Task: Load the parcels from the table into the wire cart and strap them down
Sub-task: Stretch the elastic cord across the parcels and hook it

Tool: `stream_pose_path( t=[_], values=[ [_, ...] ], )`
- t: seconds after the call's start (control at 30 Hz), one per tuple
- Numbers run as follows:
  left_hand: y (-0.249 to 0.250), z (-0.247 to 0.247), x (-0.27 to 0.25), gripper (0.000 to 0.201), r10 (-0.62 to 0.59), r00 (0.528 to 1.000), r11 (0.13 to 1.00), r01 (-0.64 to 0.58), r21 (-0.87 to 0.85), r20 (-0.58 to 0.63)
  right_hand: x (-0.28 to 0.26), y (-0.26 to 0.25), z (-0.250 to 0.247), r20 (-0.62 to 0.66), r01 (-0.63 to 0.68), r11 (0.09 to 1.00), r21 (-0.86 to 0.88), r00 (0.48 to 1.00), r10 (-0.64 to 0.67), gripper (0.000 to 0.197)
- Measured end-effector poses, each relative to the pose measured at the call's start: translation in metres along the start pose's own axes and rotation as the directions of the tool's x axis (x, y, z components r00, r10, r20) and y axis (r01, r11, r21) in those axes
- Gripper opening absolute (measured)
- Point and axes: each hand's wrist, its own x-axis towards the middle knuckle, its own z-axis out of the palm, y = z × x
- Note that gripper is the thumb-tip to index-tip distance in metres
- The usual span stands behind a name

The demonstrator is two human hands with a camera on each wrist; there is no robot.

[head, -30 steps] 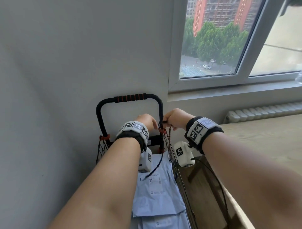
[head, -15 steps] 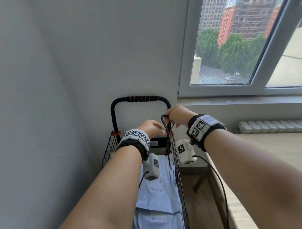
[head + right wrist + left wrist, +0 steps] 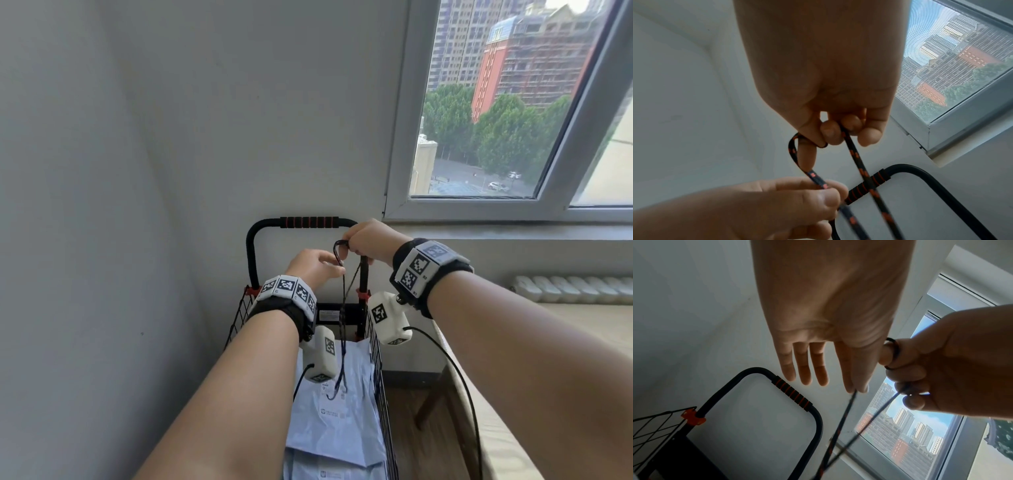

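The wire cart stands in the corner with its black handle at the wall. Light blue parcels lie stacked inside it. A black strap cord with orange flecks runs up from the parcels to my hands. My right hand grips the cord's looped top just below the handle's right bend, its fingers curled round the cord. My left hand, slightly lower and to the left, pinches one strand between thumb and forefinger; its other fingers stay straight.
Grey walls close in on the cart's left and far sides. A wooden table runs along the right, under a window sill with a radiator. A strip of wood floor separates cart and table.
Both hands have risen from the red clip on the cart's right post to handle height, drawing the cord up with them. My head has tilted up and left.
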Motion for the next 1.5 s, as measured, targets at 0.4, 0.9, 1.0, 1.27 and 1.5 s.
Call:
stream_pose_path(
  t=[0.4, 0.9, 1.0, 1.27, 1.5],
  values=[
    [-0.025, -0.019, 0.001, 0.029, -0.156, 0.983, 0.942, 0.177, 0.286, -0.094, 0.009, 0.034, 0.002, -0.397, -0.052, 0.99, 0.131, 0.912, 0.101, 0.032],
    [-0.027, -0.036, -0.013, 0.011, -0.06, 0.997, 0.968, 0.07, 0.239, -0.048, 0.02, 0.043, 0.034, -0.176, 0.032, 0.997, 0.063, 0.984, -0.02, 0.035],
    [-0.016, -0.029, -0.015, 0.013, -0.04, 0.999, 0.97, 0.042, 0.238, -0.013, 0.016, 0.031, 0.049, -0.015, 0.121, 0.993, -0.014, 0.993, -0.121, 0.041],
    [-0.018, -0.026, -0.016, 0.018, -0.024, 1.0, 0.967, 0.022, 0.252, 0.005, 0.016, 0.025, 0.063, -0.041, 0.036, 0.991, -0.128, 0.998, -0.042, 0.02],
    [-0.047, -0.046, -0.017, 0.021, -0.081, 0.995, 0.984, 0.088, 0.154, -0.052, 0.033, 0.051, 0.057, -0.183, -0.248, 0.951, -0.188, 0.959, 0.214, 0.021]
  ],
)
